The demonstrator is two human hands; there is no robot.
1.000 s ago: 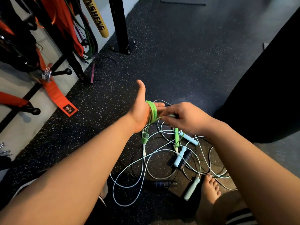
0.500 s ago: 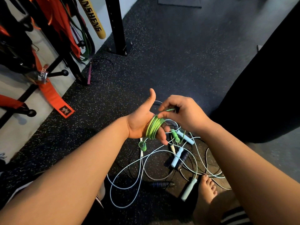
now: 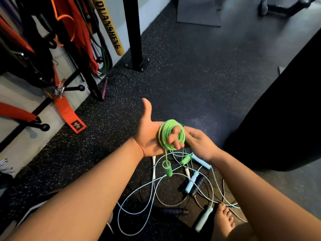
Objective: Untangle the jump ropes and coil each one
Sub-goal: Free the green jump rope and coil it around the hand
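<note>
A green jump rope (image 3: 165,132) is wound in several loops around the fingers of my left hand (image 3: 149,136), palm up and thumb raised. Its two green handles (image 3: 167,169) hang below the coil on short ends. My right hand (image 3: 199,142) touches the right side of the coil; its grip on the loops is partly hidden. Under my hands, pale blue ropes (image 3: 152,190) with light blue handles (image 3: 192,182) lie tangled on the floor with a thin black rope and its dark purple handles (image 3: 172,211).
A black post (image 3: 133,32) is bolted to the speckled rubber floor. Orange straps (image 3: 63,105), bands and a yellow stick (image 3: 109,26) hang on a rack at left. A large black bag (image 3: 286,110) stands at right. My bare foot (image 3: 225,220) rests beside the tangle.
The last loose green length has been wound onto my left hand, so both handles now hang just below the coil. My right hand moved from above the coil to its right side.
</note>
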